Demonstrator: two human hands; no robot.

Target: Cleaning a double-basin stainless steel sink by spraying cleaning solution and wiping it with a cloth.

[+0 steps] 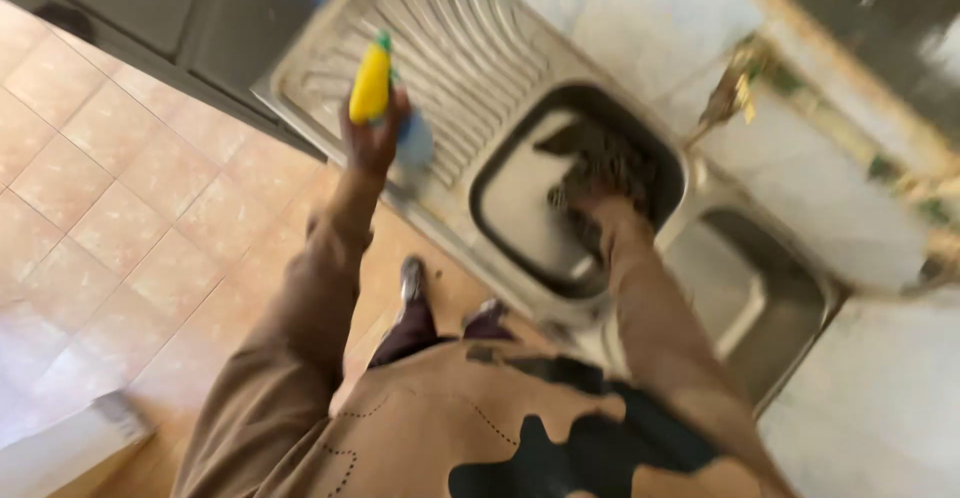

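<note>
My left hand (372,138) fingers are closed around a yellow bottle (370,85) above the drainboard (470,48). My right hand (600,193) is inside the sink basin (520,208); its grip is blurred and I cannot tell.

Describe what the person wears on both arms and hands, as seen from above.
Both arms are in long, loose tan-brown sleeves reaching the wrists. The left hand and right hand are bare: no gloves show, and blur hides any rings or watch. The matching garment below has large black patches and dotted stitch lines.
</note>
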